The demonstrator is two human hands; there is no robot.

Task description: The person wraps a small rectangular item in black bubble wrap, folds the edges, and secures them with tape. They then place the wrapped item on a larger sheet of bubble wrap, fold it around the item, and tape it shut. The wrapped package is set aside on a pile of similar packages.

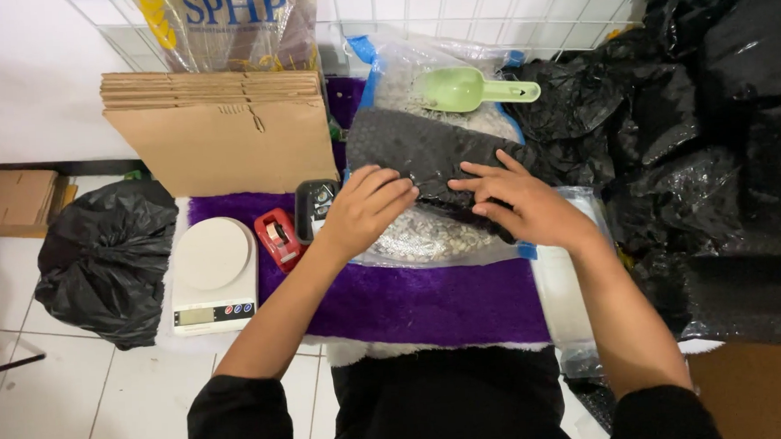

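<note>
Black bubble wrap lies straight ahead over the clear bag of pebbles on the purple mat, its long axis slanting left-right; I see my left hand and right hand equally near, each pinching its near edge.

The person wore a black top with long sleeves pushed up past the elbows, leaving both forearms bare. The left hand and the right hand were bare too, with no rings, watch or gloves visible.
</note>
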